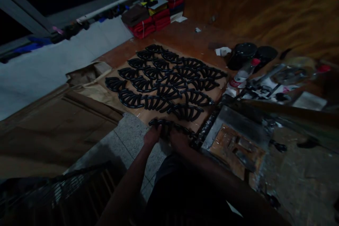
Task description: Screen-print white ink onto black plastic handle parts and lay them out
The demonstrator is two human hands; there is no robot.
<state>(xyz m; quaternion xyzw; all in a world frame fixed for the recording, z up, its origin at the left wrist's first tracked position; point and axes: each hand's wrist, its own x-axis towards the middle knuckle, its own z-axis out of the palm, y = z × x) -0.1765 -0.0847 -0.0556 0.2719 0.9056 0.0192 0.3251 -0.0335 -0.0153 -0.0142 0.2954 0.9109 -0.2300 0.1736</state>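
Together, the left hand (pixel 153 136) and right hand (pixel 179 140) have a black ribbed piece (pixel 169 123) in their grip — it is at the near edge of the brown sheet (pixel 143 113), just beside the rows of similar black pieces (pixel 169 77).

My bare left forearm (pixel 134 174) reaches forward, angled slightly inward, and my left hand (pixel 153 135) is closed in a grip, thumb (pixel 160 129) uppermost. My right forearm (pixel 219 174) slants in lower across my front, bringing my right hand (pixel 178 138) near the left; its fingers are too dark to make out clearly.
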